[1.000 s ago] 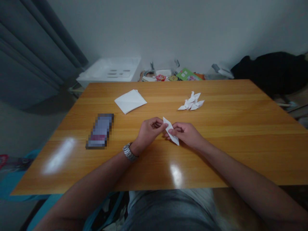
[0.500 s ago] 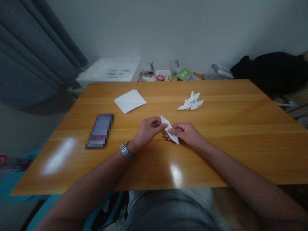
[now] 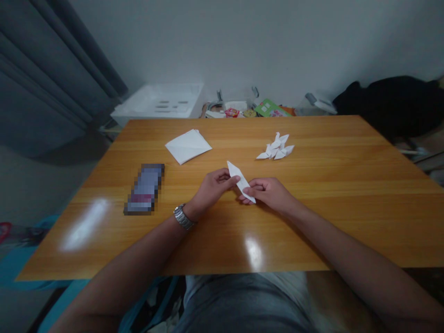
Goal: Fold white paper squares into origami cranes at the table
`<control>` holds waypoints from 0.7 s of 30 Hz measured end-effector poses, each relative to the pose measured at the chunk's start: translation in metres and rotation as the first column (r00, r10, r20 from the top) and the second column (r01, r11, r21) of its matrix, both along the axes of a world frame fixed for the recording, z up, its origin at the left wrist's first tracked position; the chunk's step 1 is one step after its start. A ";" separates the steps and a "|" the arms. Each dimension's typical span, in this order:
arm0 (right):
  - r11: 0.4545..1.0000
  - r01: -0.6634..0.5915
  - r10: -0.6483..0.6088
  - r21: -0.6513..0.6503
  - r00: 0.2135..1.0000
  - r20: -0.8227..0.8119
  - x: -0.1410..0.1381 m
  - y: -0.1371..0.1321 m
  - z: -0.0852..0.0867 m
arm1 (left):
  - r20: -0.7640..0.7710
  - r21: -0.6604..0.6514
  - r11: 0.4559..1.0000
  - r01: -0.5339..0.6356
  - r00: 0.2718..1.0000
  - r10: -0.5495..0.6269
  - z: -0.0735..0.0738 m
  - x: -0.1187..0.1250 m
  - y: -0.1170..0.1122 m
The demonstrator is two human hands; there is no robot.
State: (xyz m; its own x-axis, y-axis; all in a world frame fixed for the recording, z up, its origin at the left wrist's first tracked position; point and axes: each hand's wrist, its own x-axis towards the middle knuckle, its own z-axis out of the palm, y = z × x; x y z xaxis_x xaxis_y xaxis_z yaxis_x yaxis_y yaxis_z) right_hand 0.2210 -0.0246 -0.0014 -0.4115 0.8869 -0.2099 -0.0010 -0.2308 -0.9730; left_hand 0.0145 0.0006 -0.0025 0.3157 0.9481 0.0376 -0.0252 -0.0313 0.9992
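Note:
A narrow, diamond-like piece of folded white paper (image 3: 242, 184) slants between my two hands over the middle of the table. My left hand (image 3: 218, 185) pinches its upper left part, thumb on top and the other fingers curled behind. At the lower right end, my right hand (image 3: 265, 189) grips the same paper, its thumb pressing the face and fingertips showing beneath. Beyond my right hand lies a small cluster of folded white paper birds (image 3: 276, 147). White sheets of paper (image 3: 188, 146), stacked and roughly square, rest farther back on the left.
A phone (image 3: 144, 189) with a blurred screen lies left on the wooden table (image 3: 329, 185). Behind the far edge are a white plastic tray (image 3: 166, 101), a green packet (image 3: 270, 107) and other small items. Dark cloth (image 3: 388, 104) sits at the far right.
The folded paper has shifted slightly up and to the left in my fingers. Both hands keep hold of it in nearly the same place.

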 end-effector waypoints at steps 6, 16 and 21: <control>0.998 -0.047 0.046 -0.047 0.999 -0.025 0.000 0.000 -0.002 | -0.040 -0.004 0.999 -0.041 0.998 0.041 0.006 0.001 -0.003; 0.984 -0.141 0.146 -0.112 0.989 0.038 -0.001 -0.001 0.002 | -0.057 -0.043 0.993 -0.109 0.993 0.106 0.004 -0.002 0.002; 0.984 -0.143 0.147 -0.107 0.989 0.030 -0.003 -0.001 -0.001 | -0.056 -0.057 0.995 -0.084 0.995 0.081 0.005 -0.003 0.001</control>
